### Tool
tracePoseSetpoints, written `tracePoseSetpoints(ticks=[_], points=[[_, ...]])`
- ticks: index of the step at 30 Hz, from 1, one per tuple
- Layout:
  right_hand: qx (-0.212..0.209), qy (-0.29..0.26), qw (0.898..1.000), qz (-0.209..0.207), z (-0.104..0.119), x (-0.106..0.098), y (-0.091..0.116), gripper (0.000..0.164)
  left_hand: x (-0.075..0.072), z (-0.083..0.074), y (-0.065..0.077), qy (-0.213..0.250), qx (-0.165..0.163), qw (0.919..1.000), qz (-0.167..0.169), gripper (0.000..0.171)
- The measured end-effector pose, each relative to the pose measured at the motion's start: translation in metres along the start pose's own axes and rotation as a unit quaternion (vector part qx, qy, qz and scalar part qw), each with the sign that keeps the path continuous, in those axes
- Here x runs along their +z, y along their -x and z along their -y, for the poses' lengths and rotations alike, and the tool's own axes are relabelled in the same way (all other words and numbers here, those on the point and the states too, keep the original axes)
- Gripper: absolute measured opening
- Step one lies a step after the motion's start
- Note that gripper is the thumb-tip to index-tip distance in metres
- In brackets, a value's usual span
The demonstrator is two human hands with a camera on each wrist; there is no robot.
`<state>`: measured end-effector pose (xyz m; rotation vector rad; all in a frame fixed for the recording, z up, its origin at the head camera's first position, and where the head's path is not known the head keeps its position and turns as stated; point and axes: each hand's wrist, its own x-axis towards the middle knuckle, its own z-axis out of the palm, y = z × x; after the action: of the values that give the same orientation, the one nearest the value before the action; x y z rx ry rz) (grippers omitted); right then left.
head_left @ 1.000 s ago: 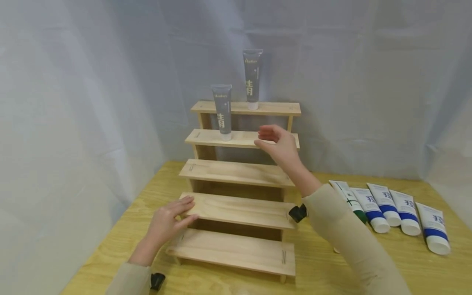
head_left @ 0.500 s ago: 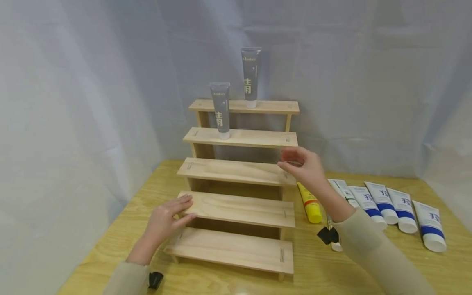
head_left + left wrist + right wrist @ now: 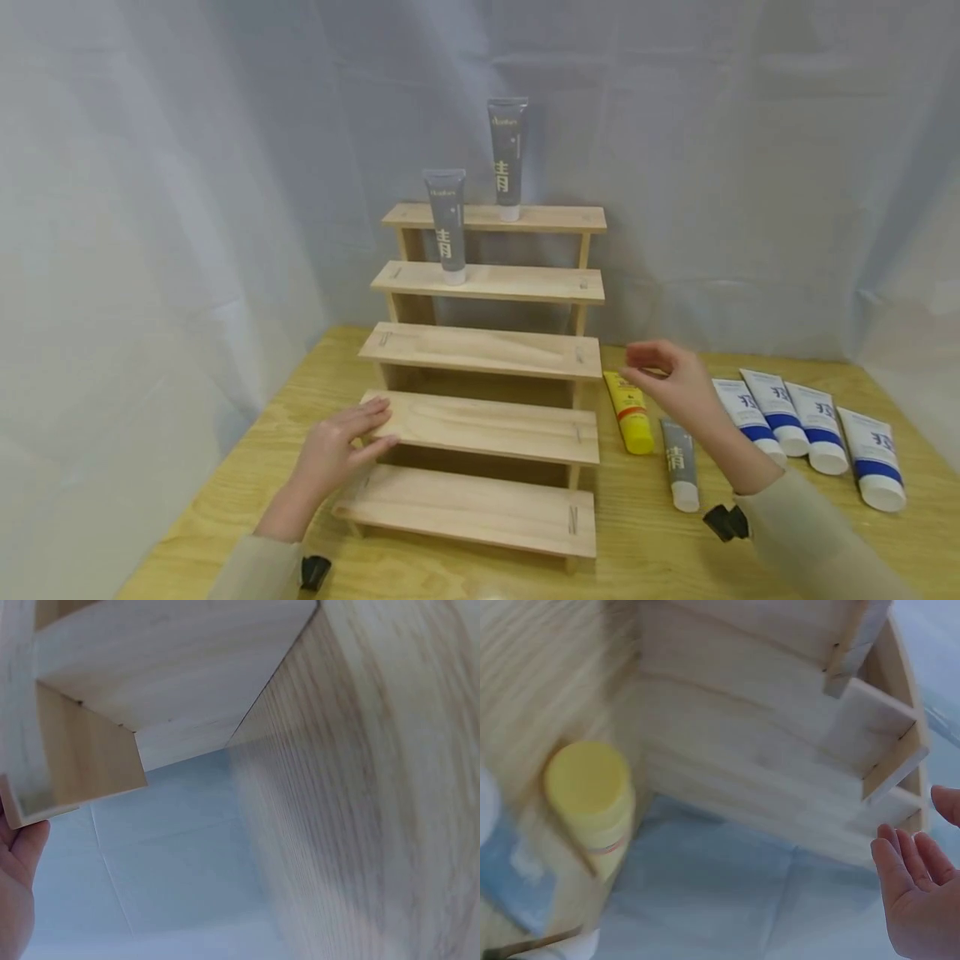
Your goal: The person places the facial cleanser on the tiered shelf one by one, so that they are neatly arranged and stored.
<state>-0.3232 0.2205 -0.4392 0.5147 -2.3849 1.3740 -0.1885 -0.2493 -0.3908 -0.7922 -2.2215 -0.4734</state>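
Note:
A stepped wooden display stand point(image 3: 480, 425) occupies the middle of the head view. My left hand point(image 3: 341, 442) holds the left end of its second step from the bottom, fingers on top and thumb at the front edge; the left wrist view shows the thumb point(image 3: 28, 847) against the board. Two grey squeeze tubes stand cap down: one point(image 3: 507, 154) on the top step, another point(image 3: 447, 221) on the step below. My right hand point(image 3: 682, 387), fingers loosely bent around nothing, hovers right of the stand above a yellow tube point(image 3: 632, 417) and a lying grey tube point(image 3: 678, 462).
Several white tubes with blue bands point(image 3: 823, 425) lie side by side on the wooden table point(image 3: 262, 467) at the right. Pale sheeting point(image 3: 697, 192) hangs behind and to the left. A black clip point(image 3: 726, 523) sits at the right sleeve, another point(image 3: 315, 572) at the left.
My right hand has moved from the second-highest step down and right, uncovering the yellow tube and the lying grey tube; a green-and-white tube is now hidden behind it. The left hand stays put.

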Motion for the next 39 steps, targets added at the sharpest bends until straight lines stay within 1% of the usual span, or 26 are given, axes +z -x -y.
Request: tracePoseSetpoints(ticks=[1,4,6,8,11,13,15,16,18,19,21,23,24,28,30,31,33,37,39], points=[[0.009,0.033,0.999,-0.010,-0.025,0.001,-0.001,0.040,0.000,0.000,0.000,0.000,0.000,1.0000,0.001,0.055],[0.034,0.078,0.996,-0.012,-0.040,-0.008,0.013,0.041,0.000,0.000,0.000,0.000,0.000,1.0000,0.003,0.055],[0.043,0.092,0.995,-0.003,-0.040,-0.016,0.023,0.043,0.000,-0.001,0.001,0.001,0.001,1.0000,0.003,0.055],[0.046,0.068,0.996,0.021,-0.026,-0.027,0.032,0.043,0.000,-0.001,0.001,0.002,0.001,1.0000,0.002,0.055],[0.064,0.079,0.994,0.031,-0.005,-0.038,0.046,0.043,0.000,-0.001,0.001,0.002,-0.001,1.0000,0.001,0.055],[0.076,0.083,0.993,0.041,0.003,-0.044,0.053,0.043,0.000,-0.001,0.001,0.002,-0.002,1.0000,0.001,0.056],[0.094,0.121,0.987,0.036,-0.007,-0.046,0.058,0.043,0.000,-0.001,0.001,0.001,-0.003,1.0000,0.001,0.056],[0.094,0.120,0.987,0.044,-0.012,-0.048,0.060,0.044,0.000,-0.001,0.001,0.001,-0.002,1.0000,0.002,0.056],[0.092,0.136,0.985,0.049,-0.030,-0.049,0.064,0.044,0.000,-0.001,0.001,0.000,-0.003,1.0000,0.003,0.056],[0.093,0.151,0.983,0.046,-0.038,-0.049,0.066,0.044,0.000,-0.001,0.001,-0.001,-0.003,1.0000,0.004,0.056],[0.082,0.170,0.981,0.049,-0.044,-0.051,0.071,0.045,0.000,-0.001,0.001,-0.001,-0.005,1.0000,0.005,0.055],[0.089,0.185,0.977,0.050,-0.031,-0.053,0.075,0.044,-0.001,-0.001,0.001,-0.001,-0.007,1.0000,0.006,0.055],[0.093,0.178,0.978,0.059,-0.018,-0.054,0.077,0.045,-0.001,-0.001,0.001,-0.001,-0.007,0.9999,0.007,0.054],[0.127,0.155,0.976,0.088,0.047,-0.061,0.083,0.044,-0.001,-0.001,0.001,0.000,-0.008,0.9999,0.008,0.053],[0.143,0.155,0.972,0.104,0.067,-0.063,0.085,0.044,-0.001,-0.001,0.001,0.001,-0.007,0.9999,0.008,0.053],[0.151,0.160,0.969,0.109,0.072,-0.064,0.087,0.043,-0.001,-0.001,0.001,0.002,-0.007,1.0000,0.007,0.053],[0.167,0.161,0.965,0.122,0.075,-0.064,0.089,0.045,-0.001,-0.001,0.001,0.003,-0.005,1.0000,0.005,0.053],[0.182,0.155,0.962,0.135,0.069,-0.062,0.094,0.045,-0.001,-0.001,0.000,0.004,0.000,1.0000,0.004,0.054],[0.193,0.153,0.958,0.143,0.067,-0.062,0.095,0.048,-0.001,-0.001,0.000,0.004,0.002,1.0000,0.003,0.054]])
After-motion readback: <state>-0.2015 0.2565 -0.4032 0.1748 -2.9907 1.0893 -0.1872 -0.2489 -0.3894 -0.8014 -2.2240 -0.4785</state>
